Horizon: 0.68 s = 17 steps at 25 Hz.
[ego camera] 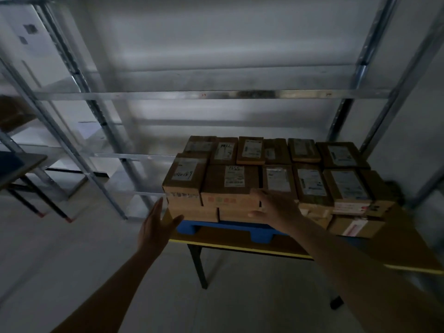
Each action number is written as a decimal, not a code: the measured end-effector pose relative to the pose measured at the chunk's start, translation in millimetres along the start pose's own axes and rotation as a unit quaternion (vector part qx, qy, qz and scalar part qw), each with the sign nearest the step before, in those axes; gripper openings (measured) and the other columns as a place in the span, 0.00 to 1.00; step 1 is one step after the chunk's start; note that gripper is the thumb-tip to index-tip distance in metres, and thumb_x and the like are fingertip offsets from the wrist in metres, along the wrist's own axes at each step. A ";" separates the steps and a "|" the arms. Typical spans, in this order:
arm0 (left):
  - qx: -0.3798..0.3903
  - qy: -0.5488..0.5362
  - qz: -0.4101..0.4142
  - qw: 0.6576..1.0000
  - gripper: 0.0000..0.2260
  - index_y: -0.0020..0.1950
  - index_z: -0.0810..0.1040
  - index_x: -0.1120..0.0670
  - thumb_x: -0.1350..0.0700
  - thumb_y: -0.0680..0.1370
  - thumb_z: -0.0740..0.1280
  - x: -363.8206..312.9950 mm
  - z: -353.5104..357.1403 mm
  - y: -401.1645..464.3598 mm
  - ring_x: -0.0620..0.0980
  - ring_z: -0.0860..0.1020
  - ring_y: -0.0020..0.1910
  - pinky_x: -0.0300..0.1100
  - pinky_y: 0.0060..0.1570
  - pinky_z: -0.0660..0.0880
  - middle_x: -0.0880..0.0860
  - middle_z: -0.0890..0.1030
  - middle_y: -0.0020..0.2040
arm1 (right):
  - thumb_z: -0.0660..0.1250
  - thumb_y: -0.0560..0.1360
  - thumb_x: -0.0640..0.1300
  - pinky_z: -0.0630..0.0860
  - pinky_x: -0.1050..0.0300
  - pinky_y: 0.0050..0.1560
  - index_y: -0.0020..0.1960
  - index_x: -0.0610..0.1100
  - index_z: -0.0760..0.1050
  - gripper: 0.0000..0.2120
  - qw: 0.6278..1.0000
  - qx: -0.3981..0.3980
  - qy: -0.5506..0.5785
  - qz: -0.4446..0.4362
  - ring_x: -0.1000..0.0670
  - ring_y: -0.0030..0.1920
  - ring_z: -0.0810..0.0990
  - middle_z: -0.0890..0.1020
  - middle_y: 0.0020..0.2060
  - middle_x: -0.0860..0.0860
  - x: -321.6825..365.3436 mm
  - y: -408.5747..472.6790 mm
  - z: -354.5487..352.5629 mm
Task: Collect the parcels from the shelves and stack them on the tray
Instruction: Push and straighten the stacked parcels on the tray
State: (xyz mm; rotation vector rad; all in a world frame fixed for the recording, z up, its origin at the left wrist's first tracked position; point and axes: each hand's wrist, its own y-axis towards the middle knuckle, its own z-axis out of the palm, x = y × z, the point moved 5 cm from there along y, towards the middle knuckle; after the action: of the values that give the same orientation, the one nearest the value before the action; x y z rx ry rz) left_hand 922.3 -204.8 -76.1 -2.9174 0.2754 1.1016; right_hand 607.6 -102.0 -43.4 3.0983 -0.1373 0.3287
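Several brown cardboard parcels (230, 181) with white labels are stacked in layers on a blue tray (259, 233) that sits on a table. My left hand (156, 227) is open, fingers straight, just off the stack's left front corner. My right hand (276, 207) is open too, its fingers spread against the front face of the stack near the middle. Neither hand holds a parcel.
The table (240, 247) has a yellow front edge and dark legs. Behind it stands a metal shelving rack (204, 94) whose visible shelves are bare. Another rack (60, 68) and a small table (21, 164) stand at the left. Grey floor lies below.
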 end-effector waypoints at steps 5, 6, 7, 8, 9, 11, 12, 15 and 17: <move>0.027 0.014 0.010 0.999 0.40 0.79 0.56 0.52 0.39 0.74 0.70 39.2 8.0 39.2 0.59 0.69 0.71 0.57 0.63 0.73 0.58 0.67 0.75 | 0.66 0.77 0.61 0.76 0.53 0.55 0.71 0.52 0.67 0.26 0.999 0.010 0.001 0.044 0.48 0.62 0.77 0.75 0.67 0.52 10.4 19.5 28.8; 0.035 0.014 0.010 0.999 0.40 0.80 0.56 0.51 0.40 0.74 0.70 47.9 9.9 49.2 0.59 0.68 0.71 0.58 0.63 0.72 0.58 0.66 0.75 | 0.66 0.77 0.62 0.77 0.53 0.55 0.70 0.52 0.67 0.26 0.998 0.015 0.001 0.054 0.49 0.62 0.77 0.75 0.66 0.53 14.6 23.2 37.7; 0.046 0.014 0.010 0.999 0.40 0.80 0.55 0.51 0.41 0.74 0.70 55.5 11.9 59.0 0.60 0.68 0.72 0.58 0.64 0.71 0.58 0.66 0.76 | 0.66 0.77 0.62 0.77 0.53 0.55 0.71 0.52 0.67 0.27 0.997 0.018 0.001 0.069 0.49 0.61 0.77 0.76 0.65 0.53 19.3 26.2 47.0; 0.059 0.014 0.017 0.998 0.40 0.80 0.55 0.52 0.41 0.74 0.70 63.0 14.3 68.6 0.60 0.68 0.71 0.57 0.63 0.71 0.58 0.66 0.76 | 0.65 0.77 0.63 0.77 0.53 0.55 0.71 0.51 0.68 0.27 0.996 0.019 0.000 0.086 0.50 0.61 0.78 0.76 0.64 0.53 24.3 29.0 56.2; 0.069 0.013 0.032 0.997 0.39 0.79 0.56 0.52 0.42 0.74 0.70 69.4 16.3 78.0 0.60 0.69 0.70 0.56 0.62 0.72 0.58 0.67 0.75 | 0.65 0.77 0.64 0.77 0.53 0.55 0.71 0.51 0.68 0.28 0.994 0.018 -0.004 0.104 0.50 0.60 0.78 0.77 0.64 0.53 29.7 31.7 65.2; 0.084 0.002 0.061 0.995 0.37 0.78 0.58 0.51 0.44 0.75 0.71 80.9 20.6 94.4 0.59 0.71 0.69 0.53 0.59 0.72 0.58 0.69 0.73 | 0.64 0.77 0.65 0.77 0.54 0.53 0.71 0.50 0.69 0.29 0.990 0.019 -0.010 0.141 0.50 0.59 0.78 0.77 0.63 0.53 39.6 35.2 80.7; 0.099 -0.001 0.071 0.993 0.36 0.78 0.58 0.51 0.45 0.75 0.71 89.2 23.0 103.6 0.59 0.71 0.68 0.51 0.58 0.72 0.58 0.70 0.72 | 0.63 0.77 0.65 0.77 0.54 0.53 0.71 0.50 0.69 0.29 0.987 0.019 -0.007 0.162 0.50 0.60 0.78 0.76 0.64 0.53 45.5 38.0 91.2; 0.148 -0.008 0.104 0.984 0.35 0.78 0.60 0.50 0.43 0.75 0.70 115.7 34.5 131.7 0.58 0.72 0.67 0.49 0.54 0.71 0.57 0.71 0.71 | 0.61 0.77 0.68 0.76 0.51 0.59 0.73 0.50 0.68 0.31 0.973 0.036 0.009 0.230 0.49 0.64 0.76 0.76 0.66 0.52 66.1 43.8 127.5; 0.178 -0.016 0.113 0.977 0.37 0.78 0.59 0.47 0.37 0.73 0.68 137.1 47.0 151.2 0.57 0.73 0.66 0.50 0.53 0.74 0.55 0.72 0.71 | 0.60 0.77 0.68 0.74 0.50 0.62 0.74 0.50 0.66 0.33 0.959 0.034 0.025 0.280 0.48 0.68 0.74 0.74 0.69 0.52 78.0 49.1 151.0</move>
State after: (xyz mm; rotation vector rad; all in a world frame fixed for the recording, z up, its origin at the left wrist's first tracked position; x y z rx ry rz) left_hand 967.2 -372.3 -193.6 -2.5940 0.7369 0.9985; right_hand 710.7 -162.4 -174.0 3.0461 -1.0294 0.4255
